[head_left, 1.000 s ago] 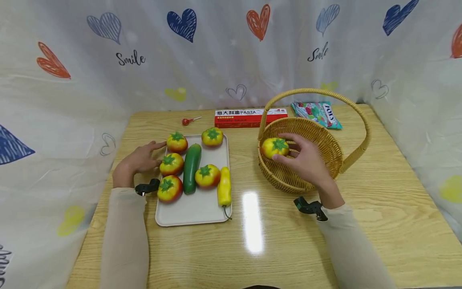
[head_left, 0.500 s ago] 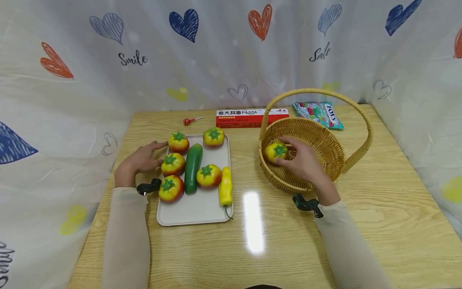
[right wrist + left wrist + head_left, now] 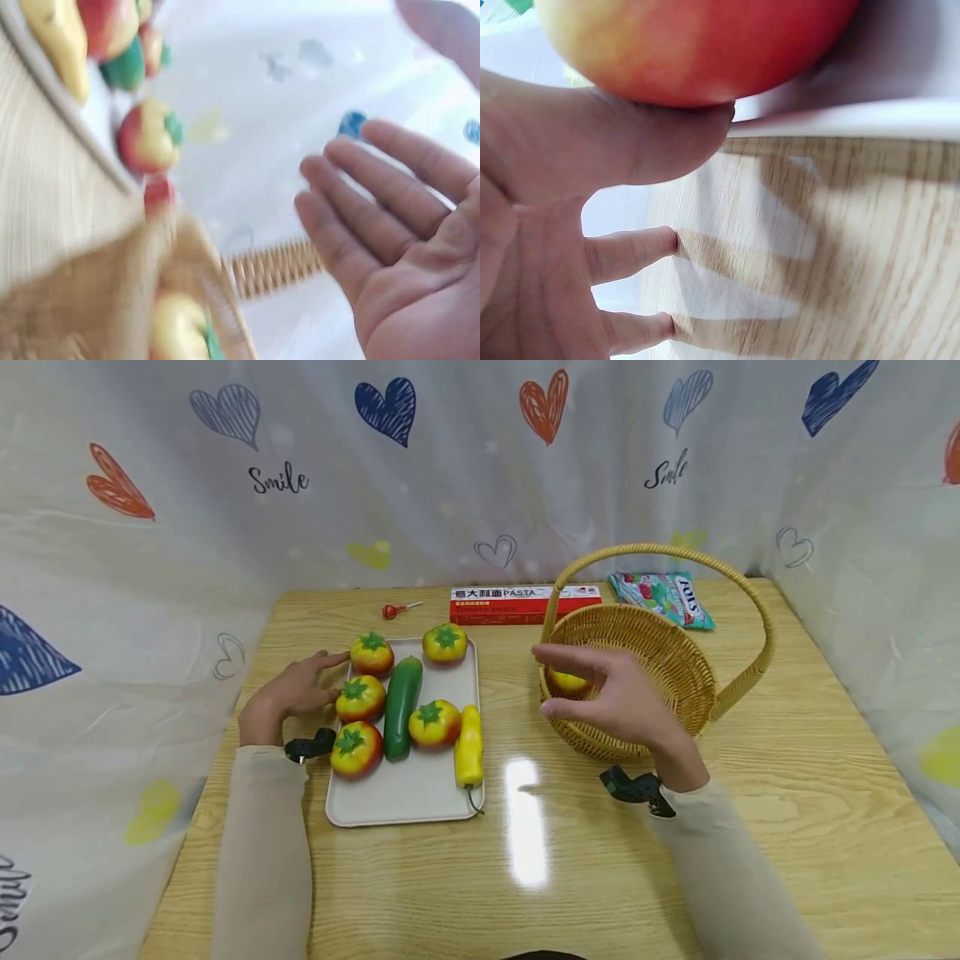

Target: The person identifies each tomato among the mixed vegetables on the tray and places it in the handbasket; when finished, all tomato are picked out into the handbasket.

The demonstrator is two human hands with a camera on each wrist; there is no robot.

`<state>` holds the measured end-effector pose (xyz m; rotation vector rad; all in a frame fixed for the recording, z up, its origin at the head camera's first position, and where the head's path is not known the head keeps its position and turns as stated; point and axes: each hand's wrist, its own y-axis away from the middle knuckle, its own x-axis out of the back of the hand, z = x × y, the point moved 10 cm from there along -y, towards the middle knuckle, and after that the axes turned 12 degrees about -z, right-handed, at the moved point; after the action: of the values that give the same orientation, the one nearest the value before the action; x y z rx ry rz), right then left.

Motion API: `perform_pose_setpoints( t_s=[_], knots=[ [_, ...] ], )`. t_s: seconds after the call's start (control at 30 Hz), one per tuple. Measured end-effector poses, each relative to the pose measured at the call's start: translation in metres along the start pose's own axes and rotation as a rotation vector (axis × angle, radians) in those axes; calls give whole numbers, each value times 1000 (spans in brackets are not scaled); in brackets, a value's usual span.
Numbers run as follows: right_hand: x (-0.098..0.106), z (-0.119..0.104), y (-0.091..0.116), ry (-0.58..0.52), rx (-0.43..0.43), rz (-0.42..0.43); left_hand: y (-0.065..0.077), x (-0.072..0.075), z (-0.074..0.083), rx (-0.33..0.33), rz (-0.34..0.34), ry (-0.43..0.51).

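With fingers spread on the left hand (image 3: 294, 687), straight and empty on the right hand (image 3: 622, 697), tomato (image 3: 567, 683) and basket (image 3: 670, 647) should not be bumped during withdrawal.

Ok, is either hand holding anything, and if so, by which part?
Nothing is held: the right hand is open over the wicker basket; the left hand only touches a tomato on the tray with its thumb.
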<state>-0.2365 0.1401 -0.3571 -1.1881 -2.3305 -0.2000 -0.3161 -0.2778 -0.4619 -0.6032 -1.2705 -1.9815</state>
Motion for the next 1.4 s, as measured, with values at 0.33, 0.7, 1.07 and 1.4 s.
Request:
perform_pose_setpoints(
  t_s=[0.33, 0.7, 1.07, 1.4],
  knots=[
    [-55, -22, -43, -296, 166, -175, 0, 0, 1, 1, -7, 17],
    [-101, -4, -86, -136, 89, -244, 1, 0, 0, -1, 12, 5],
    [-139, 24, -100, 251, 19, -322, 1, 1, 1, -2, 10, 10],
    [-132, 10, -96, 266, 77, -275, 2, 1, 1, 2, 10, 18]
  ],
)
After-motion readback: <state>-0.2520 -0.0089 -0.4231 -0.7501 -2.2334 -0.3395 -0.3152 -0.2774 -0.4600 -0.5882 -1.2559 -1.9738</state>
